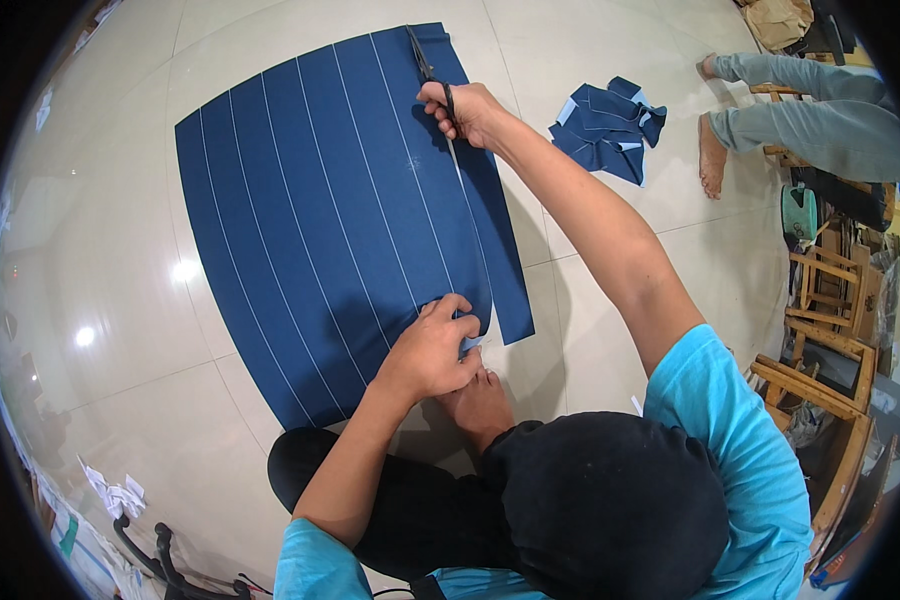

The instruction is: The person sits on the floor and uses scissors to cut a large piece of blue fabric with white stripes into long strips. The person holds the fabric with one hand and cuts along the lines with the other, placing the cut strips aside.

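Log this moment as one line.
left hand: at near edge of blue fabric | right hand: holding scissors | strip: partly cut free

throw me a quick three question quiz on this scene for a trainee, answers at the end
1. Which hand holds the scissors?
2. Fill in: the left hand touches the blue fabric sheet close to a bare ...
3. True or false: the small pile of blue fabric pieces lies to the left of the sheet.

Key:
1. The right hand.
2. Foot.
3. False; the pile lies to its right.
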`<state>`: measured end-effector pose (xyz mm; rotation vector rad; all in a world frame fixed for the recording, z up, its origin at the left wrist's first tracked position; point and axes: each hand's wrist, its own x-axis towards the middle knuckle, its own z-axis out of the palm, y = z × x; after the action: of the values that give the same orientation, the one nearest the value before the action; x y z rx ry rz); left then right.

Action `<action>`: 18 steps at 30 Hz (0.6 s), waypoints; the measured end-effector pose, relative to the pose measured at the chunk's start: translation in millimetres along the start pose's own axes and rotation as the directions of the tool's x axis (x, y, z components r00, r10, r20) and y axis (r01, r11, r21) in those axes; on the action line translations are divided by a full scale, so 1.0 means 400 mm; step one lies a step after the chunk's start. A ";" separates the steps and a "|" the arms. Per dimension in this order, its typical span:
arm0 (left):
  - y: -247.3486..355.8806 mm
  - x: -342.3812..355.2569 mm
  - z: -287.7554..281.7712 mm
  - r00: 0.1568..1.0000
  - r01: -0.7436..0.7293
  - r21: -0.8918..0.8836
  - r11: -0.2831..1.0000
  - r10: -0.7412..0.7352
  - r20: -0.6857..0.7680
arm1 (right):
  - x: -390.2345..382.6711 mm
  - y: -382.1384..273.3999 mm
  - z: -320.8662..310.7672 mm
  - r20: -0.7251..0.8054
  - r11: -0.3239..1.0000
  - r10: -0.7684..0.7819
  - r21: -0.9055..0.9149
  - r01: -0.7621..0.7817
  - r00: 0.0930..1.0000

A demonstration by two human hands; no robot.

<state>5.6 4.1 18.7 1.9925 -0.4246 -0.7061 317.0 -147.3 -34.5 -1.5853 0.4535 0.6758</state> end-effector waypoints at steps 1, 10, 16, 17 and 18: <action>0.002 0.001 -0.001 1.000 -0.003 -0.004 1.000 0.003 -0.001 | 0.001 0.000 0.000 -0.004 1.000 0.000 0.009 0.000 1.000; 0.001 0.004 -0.001 1.000 -0.003 -0.009 1.000 0.004 0.010 | 0.003 0.000 0.001 -0.001 1.000 0.001 0.030 -0.001 1.000; -0.011 0.005 0.007 1.000 -0.028 0.005 1.000 0.028 -0.007 | 0.007 0.003 0.002 0.011 0.999 -0.010 0.030 0.010 1.000; -0.010 0.006 0.007 1.000 -0.029 0.006 1.000 0.029 -0.004 | 0.009 0.005 0.001 0.017 0.999 -0.016 0.034 0.016 1.000; -0.009 0.006 0.006 1.000 -0.022 0.002 1.000 0.022 0.003 | 0.010 0.006 0.002 0.012 0.999 -0.017 0.028 0.016 1.000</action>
<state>6.1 3.0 13.9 1.9855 -0.4484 -0.6946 318.2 -146.5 -38.9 -1.5562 0.4386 0.6636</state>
